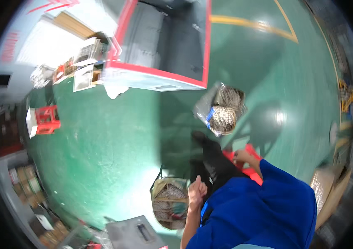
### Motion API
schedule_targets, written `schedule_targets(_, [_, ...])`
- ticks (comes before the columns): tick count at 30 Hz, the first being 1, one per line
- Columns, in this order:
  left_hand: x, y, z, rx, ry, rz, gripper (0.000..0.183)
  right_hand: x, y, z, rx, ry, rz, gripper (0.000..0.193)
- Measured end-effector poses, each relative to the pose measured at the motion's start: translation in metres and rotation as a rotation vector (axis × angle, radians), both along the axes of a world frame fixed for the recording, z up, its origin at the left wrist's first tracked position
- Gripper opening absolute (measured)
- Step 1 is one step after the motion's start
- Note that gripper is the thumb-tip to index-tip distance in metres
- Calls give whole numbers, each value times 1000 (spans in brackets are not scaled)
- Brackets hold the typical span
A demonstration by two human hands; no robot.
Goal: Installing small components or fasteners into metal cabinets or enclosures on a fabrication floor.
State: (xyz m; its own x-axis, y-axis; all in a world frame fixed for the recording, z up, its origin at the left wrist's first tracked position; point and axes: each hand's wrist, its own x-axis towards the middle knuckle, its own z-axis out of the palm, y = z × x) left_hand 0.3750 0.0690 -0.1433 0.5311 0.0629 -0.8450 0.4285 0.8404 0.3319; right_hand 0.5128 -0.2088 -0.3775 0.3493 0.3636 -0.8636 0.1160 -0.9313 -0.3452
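Note:
My right hand (242, 156) is closed on the edge of a red plastic stool (250, 171), which sits beside my right leg and is partly hidden by my blue sleeve. Near my left thigh, my left hand (197, 191) is loosely curled, one digit pointing up, and no object shows in it. Just left of that hand stands a round container (169, 203) with small parts in separate compartments. Ahead of my feet, a clear plastic bag (204, 106) on the green floor surrounds two heaps of small metal-looking parts (223, 119).
A large grey cabinet (155, 79) with red edges and an open dark interior stands ahead. Another red stool (47, 119) is at the left. A grey box (136, 233) lies at the bottom, near shelves of cartons (27, 184). Wrapped boards (326, 186) lean at the right.

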Motion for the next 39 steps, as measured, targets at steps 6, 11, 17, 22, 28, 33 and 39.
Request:
schedule_targets(6, [1, -3, -91, 46, 229, -516, 53, -29, -76, -51, -154, -139, -141, 34])
schedule_targets(11, [-63, -11, -147, 238, 268, -1043, 55, -111, -122, -53, -600, -81, 27, 83])
schedule_targets(17, [-86, 7, -173, 99, 320, -990, 53, -109, -103, -69, -752, -54, 147, 95])
schedule_targets(22, [-85, 7, -182, 174, 319, -1040, 52, -133, -104, -126, -660, -141, 574, 78])
schedule_targets(28, [-90, 23, -173, 280, 324, -882, 52, -142, -74, -142, -340, 107, 171, 81])
schedule_targets(33, [-74, 13, -191, 294, 314, -619, 50, -110, -11, -190, -216, 322, 73, 72])
schedule_targets(39, [-51, -16, -212, 119, 145, -252, 43, -27, 61, -228, 106, 492, 186, 55])
